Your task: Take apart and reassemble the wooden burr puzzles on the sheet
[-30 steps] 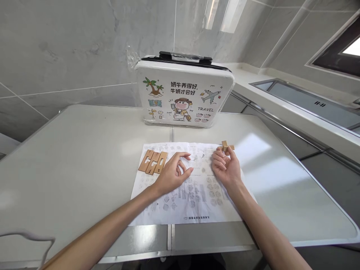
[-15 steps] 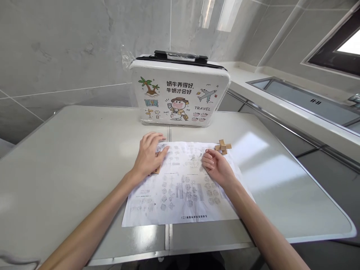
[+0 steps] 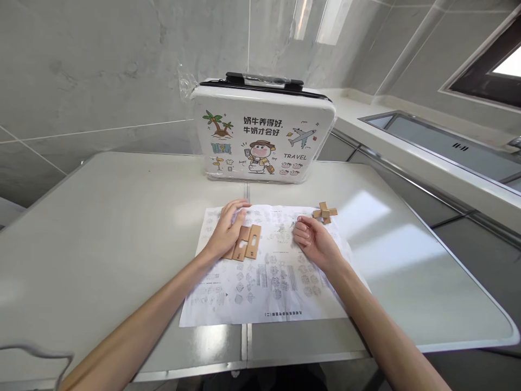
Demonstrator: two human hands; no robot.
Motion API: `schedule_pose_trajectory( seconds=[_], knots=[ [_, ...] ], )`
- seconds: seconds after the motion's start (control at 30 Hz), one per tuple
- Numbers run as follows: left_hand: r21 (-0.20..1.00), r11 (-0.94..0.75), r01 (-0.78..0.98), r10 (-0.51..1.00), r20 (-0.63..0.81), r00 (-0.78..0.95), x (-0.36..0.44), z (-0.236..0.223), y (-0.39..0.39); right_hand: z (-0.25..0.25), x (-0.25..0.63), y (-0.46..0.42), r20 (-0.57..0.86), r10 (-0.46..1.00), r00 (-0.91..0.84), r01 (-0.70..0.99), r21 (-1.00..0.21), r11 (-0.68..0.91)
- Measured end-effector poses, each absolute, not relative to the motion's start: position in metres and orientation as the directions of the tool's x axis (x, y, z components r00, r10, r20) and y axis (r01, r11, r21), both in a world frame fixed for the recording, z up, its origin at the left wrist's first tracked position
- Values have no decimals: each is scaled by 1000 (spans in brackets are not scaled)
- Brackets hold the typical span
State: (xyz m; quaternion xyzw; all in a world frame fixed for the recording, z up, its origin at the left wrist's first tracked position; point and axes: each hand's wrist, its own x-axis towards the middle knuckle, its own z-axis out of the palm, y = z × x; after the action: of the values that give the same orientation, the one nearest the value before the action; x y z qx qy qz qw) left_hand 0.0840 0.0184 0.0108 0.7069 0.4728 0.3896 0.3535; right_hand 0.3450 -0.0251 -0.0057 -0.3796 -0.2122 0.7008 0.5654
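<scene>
Several flat wooden puzzle pieces [image 3: 253, 242] with cut-out notches and small dark marks lie side by side on a printed paper sheet [image 3: 260, 298]. My left hand [image 3: 228, 228] rests over the left end of these pieces, its fingers stretched forward and the thumb apart, so part of the wood is hidden beneath it. On the sheet's right side, my right hand [image 3: 315, 241] lies with its fingers curled in, and nothing shows in them. Just beyond it stands an assembled wooden interlocking puzzle [image 3: 324, 213] with crossed bars, apart from the hand.
A white case [image 3: 268, 136] with cartoon prints, a black handle and plastic wrap stands at the back of the light folding table [image 3: 134, 217]. A seam runs through the table's middle. To the right is a counter [image 3: 427, 146] with a covered sink, and behind is a grey tiled wall.
My left hand has shifted to the right across the sheet. More wooden pieces now show to the right of its thumb, where one marked piece was visible earlier. My right hand stays almost still.
</scene>
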Motion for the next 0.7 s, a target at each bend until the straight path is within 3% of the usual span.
schedule_pose_trajectory(
  seconds=[0.1,0.2,0.3,0.43,0.7],
  knots=[
    [907,-282,313,938,192,288,88,15,13,0,335,-33,-244,967,-71,-425,-870,-250],
    [841,-364,401,916,246,315,84,17,16,3,322,-43,-96,995,-32,5,-995,-96],
    [708,-463,533,883,316,347,78,16,21,2,313,-49,184,977,-109,383,-899,213],
    [562,-595,575,802,365,473,74,15,21,-4,312,-51,299,905,-302,513,-749,419],
    [515,-746,422,598,240,765,62,17,23,-6,315,-52,249,886,-391,608,-653,451]
  ],
)
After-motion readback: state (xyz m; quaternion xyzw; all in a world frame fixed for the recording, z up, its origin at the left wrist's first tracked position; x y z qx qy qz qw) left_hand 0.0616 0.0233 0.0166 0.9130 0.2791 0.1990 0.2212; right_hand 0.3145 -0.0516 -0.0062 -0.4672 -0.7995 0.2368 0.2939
